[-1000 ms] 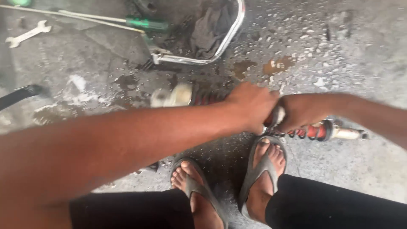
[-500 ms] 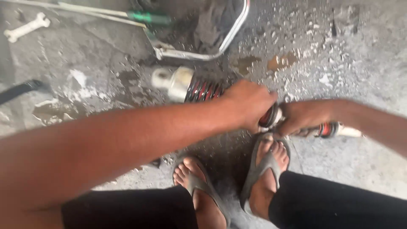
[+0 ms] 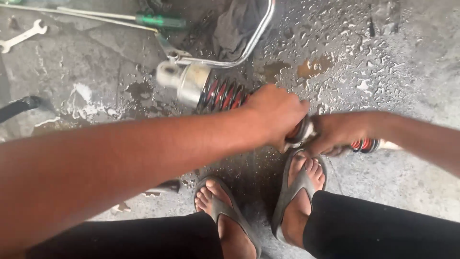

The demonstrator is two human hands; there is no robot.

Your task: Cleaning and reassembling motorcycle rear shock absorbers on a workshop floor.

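Here the left hand (image 3: 275, 112) has its fingers closed around a red-coiled shock absorber (image 3: 211, 91) lying on the wet concrete floor (image 3: 407, 57). Beside it, the right hand (image 3: 335, 134) grips a second red-sprung shock absorber (image 3: 366, 145). Beyond the first shock absorber lie a green-handled screwdriver (image 3: 158, 20) and a wrench (image 3: 21, 37).
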